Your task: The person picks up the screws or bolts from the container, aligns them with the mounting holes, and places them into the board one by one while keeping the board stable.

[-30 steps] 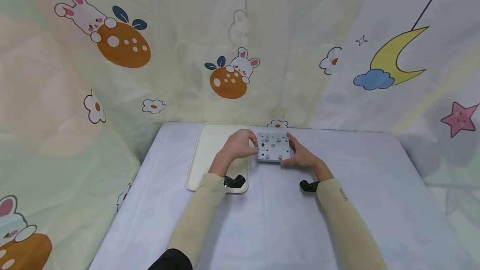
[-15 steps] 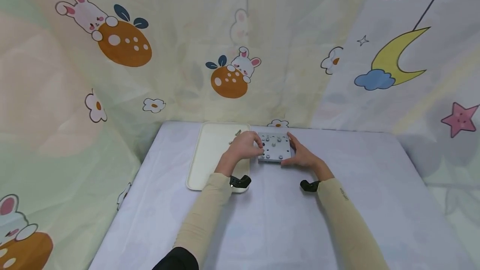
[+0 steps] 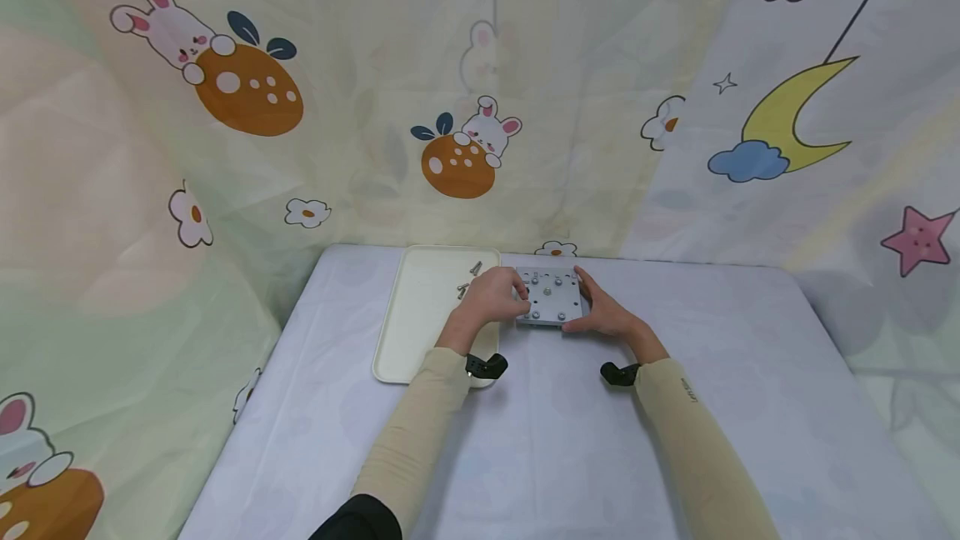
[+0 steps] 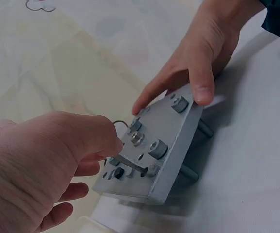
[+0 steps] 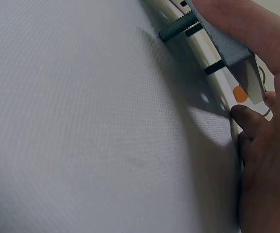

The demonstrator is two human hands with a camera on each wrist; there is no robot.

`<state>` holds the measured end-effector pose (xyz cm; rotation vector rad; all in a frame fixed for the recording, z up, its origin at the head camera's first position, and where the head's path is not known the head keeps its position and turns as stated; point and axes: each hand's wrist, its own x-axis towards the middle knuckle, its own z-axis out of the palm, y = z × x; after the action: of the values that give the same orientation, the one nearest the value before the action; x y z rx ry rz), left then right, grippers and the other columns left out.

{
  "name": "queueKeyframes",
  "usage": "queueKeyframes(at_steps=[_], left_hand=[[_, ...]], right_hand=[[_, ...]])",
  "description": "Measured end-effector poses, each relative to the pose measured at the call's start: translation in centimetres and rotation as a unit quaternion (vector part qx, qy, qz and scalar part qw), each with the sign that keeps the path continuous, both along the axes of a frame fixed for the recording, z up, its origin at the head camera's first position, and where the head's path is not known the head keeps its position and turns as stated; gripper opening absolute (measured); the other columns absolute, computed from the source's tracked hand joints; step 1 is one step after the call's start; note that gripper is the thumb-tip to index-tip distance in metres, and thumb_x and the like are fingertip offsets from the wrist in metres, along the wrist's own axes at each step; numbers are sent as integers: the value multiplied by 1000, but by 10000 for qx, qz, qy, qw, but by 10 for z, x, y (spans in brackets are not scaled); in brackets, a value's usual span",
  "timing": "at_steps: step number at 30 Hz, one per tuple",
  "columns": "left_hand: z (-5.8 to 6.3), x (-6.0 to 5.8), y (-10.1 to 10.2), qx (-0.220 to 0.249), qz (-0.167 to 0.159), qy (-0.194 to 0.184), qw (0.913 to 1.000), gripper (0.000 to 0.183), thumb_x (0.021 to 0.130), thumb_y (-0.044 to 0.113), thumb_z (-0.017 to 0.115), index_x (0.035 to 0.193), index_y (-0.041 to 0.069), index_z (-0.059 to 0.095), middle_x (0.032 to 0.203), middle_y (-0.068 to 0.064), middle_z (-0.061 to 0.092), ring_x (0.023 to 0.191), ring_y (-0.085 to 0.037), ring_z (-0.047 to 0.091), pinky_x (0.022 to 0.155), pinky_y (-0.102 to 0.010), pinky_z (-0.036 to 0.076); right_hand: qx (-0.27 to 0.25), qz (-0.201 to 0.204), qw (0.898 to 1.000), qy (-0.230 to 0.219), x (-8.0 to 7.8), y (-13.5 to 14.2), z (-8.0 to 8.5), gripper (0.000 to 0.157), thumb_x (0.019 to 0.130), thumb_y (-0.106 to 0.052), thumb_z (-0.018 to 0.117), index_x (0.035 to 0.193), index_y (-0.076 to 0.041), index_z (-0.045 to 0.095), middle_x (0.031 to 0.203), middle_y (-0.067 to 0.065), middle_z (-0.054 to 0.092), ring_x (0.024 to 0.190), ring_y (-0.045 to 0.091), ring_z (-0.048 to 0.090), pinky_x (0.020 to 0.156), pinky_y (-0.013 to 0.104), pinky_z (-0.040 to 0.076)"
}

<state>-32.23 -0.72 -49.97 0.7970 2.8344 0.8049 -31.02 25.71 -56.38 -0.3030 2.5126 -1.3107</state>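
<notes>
A square grey metal plate (image 3: 551, 304) with several bolts and holes is at the table's far side in the head view. My left hand (image 3: 493, 294) pinches a thin screw (image 4: 131, 164) between thumb and finger. In the left wrist view the screw slants, its far end at a hole near the plate's edge. My right hand (image 3: 609, 315) grips the plate's right side, thumb on the near edge and fingers toward the back. Bolt shanks (image 5: 178, 26) stick out below the plate in the right wrist view. The fingers behind the plate are partly hidden.
A cream tray (image 3: 408, 315) lies left of the plate, partly under my left forearm. Several small screws (image 3: 476, 268) rest on its right part. White cloth (image 3: 570, 440) covers the table, and a printed curtain (image 3: 360, 107) hangs behind it.
My left hand has moved right, over the plate's left edge, uncovering screws on the tray. My right hand keeps its grip on the plate, with no clear movement.
</notes>
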Motion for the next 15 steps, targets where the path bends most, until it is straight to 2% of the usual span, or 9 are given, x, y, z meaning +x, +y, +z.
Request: queueKeyframes(at_steps=[8, 15], left_hand=[[-3, 3, 2, -135, 39, -153, 9998, 4, 76, 26, 73, 77, 23, 72, 95, 11, 61, 75, -10, 54, 56, -25, 45], [-11, 3, 3, -176, 82, -58, 9998, 7, 77, 29, 74, 79, 23, 72, 98, 11, 63, 81, -8, 54, 63, -24, 45]], right_hand=[[-124, -41, 9998, -151, 2, -1, 1, 131, 67, -36, 89, 156, -23, -6, 160, 18, 6, 146, 31, 6, 113, 54, 6], [-115, -43, 9999, -69, 2, -1, 1, 130, 67, -36, 89, 156, -21, -5, 160, 20, 7, 146, 33, 7, 113, 55, 7]])
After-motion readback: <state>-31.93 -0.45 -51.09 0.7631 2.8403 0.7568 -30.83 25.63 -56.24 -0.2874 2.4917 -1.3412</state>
